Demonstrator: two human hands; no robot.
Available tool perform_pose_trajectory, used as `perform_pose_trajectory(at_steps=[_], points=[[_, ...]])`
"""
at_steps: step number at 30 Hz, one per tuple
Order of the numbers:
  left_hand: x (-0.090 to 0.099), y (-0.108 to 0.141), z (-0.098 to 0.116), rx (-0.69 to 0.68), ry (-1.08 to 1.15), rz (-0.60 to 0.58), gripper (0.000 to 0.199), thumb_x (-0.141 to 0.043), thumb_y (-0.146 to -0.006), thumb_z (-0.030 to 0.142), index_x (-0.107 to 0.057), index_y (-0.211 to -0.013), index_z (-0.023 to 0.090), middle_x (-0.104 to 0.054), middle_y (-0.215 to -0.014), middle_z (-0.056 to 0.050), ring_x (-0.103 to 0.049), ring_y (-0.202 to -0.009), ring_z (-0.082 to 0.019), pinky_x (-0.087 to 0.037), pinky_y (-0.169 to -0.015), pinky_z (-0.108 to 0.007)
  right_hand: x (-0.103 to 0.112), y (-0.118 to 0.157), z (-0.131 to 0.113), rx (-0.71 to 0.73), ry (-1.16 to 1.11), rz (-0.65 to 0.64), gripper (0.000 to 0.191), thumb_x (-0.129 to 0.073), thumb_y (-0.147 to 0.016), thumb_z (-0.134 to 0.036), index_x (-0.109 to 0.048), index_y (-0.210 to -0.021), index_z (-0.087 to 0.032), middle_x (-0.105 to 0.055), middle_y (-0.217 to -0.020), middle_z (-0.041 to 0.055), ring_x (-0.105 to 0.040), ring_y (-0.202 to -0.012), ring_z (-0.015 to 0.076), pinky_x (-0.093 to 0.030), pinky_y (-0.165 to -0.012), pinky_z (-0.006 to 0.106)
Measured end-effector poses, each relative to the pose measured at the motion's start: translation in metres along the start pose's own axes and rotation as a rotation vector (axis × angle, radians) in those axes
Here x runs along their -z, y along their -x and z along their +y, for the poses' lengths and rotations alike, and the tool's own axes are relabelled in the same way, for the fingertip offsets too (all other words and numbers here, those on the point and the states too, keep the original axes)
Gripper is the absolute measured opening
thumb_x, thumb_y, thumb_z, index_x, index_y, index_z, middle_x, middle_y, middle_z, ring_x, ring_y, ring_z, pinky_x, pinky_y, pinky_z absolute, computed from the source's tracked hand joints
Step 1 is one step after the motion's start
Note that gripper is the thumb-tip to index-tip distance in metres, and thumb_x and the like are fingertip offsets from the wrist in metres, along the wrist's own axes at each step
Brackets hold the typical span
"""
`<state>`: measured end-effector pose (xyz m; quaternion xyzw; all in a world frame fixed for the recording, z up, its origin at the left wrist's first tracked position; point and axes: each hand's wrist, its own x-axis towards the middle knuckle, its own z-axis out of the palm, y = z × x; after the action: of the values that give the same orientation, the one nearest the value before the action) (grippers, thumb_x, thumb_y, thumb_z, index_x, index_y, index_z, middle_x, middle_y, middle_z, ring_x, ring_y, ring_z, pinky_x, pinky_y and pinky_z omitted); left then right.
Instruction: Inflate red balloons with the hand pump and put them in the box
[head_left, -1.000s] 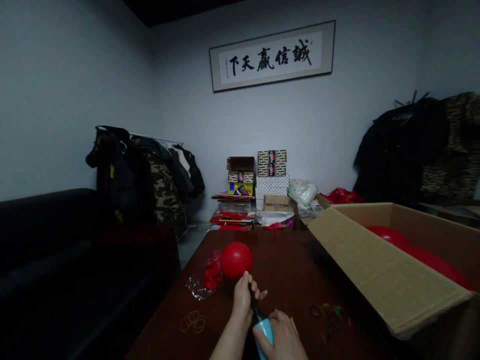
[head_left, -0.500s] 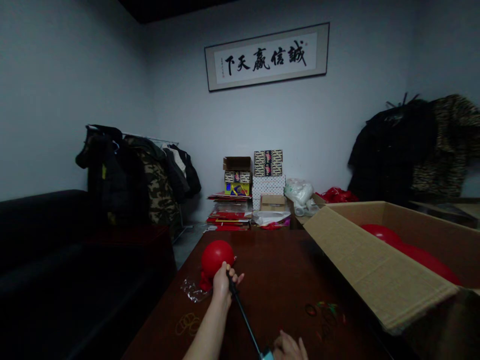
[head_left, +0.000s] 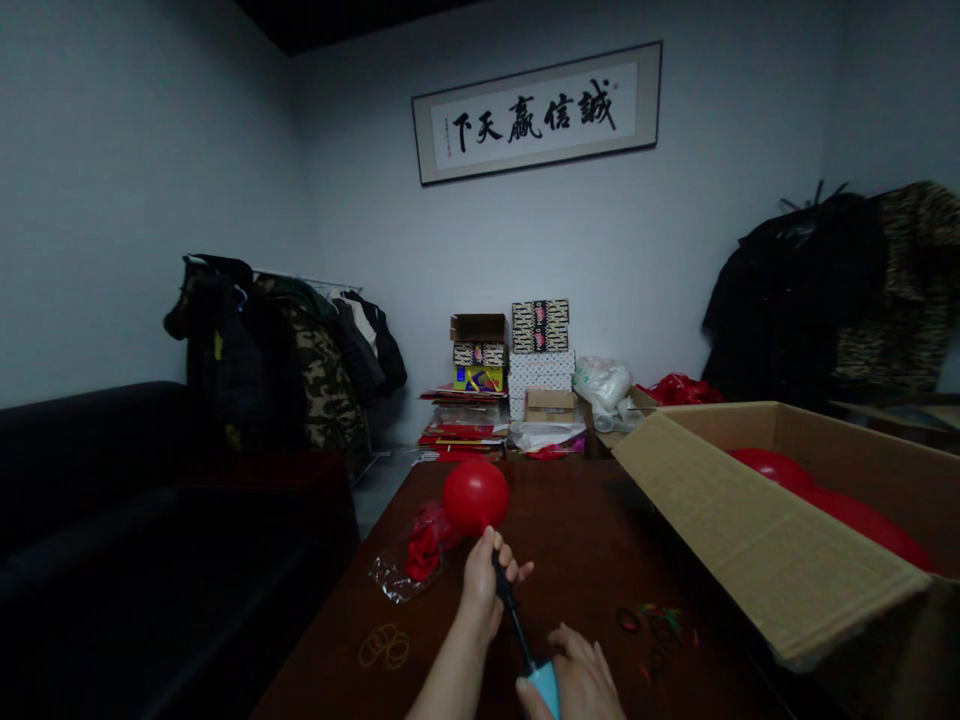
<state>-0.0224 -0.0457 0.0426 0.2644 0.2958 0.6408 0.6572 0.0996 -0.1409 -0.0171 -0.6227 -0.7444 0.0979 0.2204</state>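
Note:
A round, partly inflated red balloon (head_left: 475, 496) stands beyond my left hand (head_left: 487, 585). My left fingers pinch its neck onto the black tip of a hand balloon pump (head_left: 517, 625). The pump's thin dark rod slants down toward me to a light blue part (head_left: 547, 688). Wrapped around this blue part is my right hand (head_left: 577, 672), near the bottom of the view. Left of the balloon lies a clear plastic bag (head_left: 390, 580) with red, uninflated balloons (head_left: 424, 553) in and around it.
Yellowish rubber bands (head_left: 384, 648) lie on the brown table (head_left: 570, 530) at left. Dark and coloured bands (head_left: 660, 622) lie at right. An open cardboard box (head_left: 765, 530) with red balloons (head_left: 840, 510) stands to the right. Stacked boxes (head_left: 540, 385) are behind the table.
Both hands and the pump have shifted in view; the balloon and left hand moved right. My right hand has come up along the pump, shortening the visible rod. The balloon looks slightly larger.

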Motion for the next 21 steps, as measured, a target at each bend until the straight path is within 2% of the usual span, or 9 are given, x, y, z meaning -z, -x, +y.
perform_pose_trajectory(at_steps=[5, 9, 15, 21], points=[[-0.014, 0.009, -0.018, 0.01, -0.065, -0.048, 0.044, -0.065, -0.076, 0.056, -0.04, -0.069, 0.021, -0.045, -0.048, 0.009, -0.039, -0.039, -0.006, -0.053, -0.067, -0.035, 0.014, -0.013, -0.002, -0.01, -0.076, 0.086, 0.052, -0.044, -0.088, -0.05, -0.063, -0.115, -0.01, -0.059, -0.125, 0.0167, -0.049, -0.122, 0.031, -0.027, -0.11, 0.048], [-0.017, 0.01, -0.016, 0.008, -0.108, -0.034, 0.049, -0.067, -0.071, 0.061, -0.039, -0.068, 0.021, -0.045, -0.047, 0.009, -0.038, -0.037, -0.006, -0.053, -0.064, -0.034, 0.018, -0.016, -0.006, -0.003, -0.133, 0.111, 0.048, -0.042, -0.09, -0.05, -0.065, -0.112, -0.014, -0.059, -0.124, 0.0143, -0.05, -0.122, 0.0288, -0.026, -0.11, 0.046], [-0.009, 0.006, -0.012, -0.035, -0.146, 0.003, 0.049, -0.066, -0.07, 0.062, -0.039, -0.067, 0.021, -0.044, -0.046, 0.009, -0.037, -0.036, -0.006, -0.053, -0.062, -0.034, 0.011, -0.015, -0.009, -0.023, -0.115, 0.048, 0.05, -0.042, -0.089, -0.051, -0.065, -0.113, -0.013, -0.061, -0.122, 0.0156, -0.05, -0.121, 0.0305, -0.028, -0.109, 0.047], [0.0, -0.004, -0.015, -0.062, -0.141, 0.064, 0.047, -0.065, -0.072, 0.061, -0.04, -0.066, 0.021, -0.043, -0.046, 0.009, -0.037, -0.036, -0.006, -0.053, -0.062, -0.035, 0.003, -0.011, -0.002, -0.03, -0.047, -0.016, 0.052, -0.042, -0.087, -0.051, -0.065, -0.112, -0.011, -0.061, -0.123, 0.0175, -0.051, -0.121, 0.0325, -0.03, -0.107, 0.049]])
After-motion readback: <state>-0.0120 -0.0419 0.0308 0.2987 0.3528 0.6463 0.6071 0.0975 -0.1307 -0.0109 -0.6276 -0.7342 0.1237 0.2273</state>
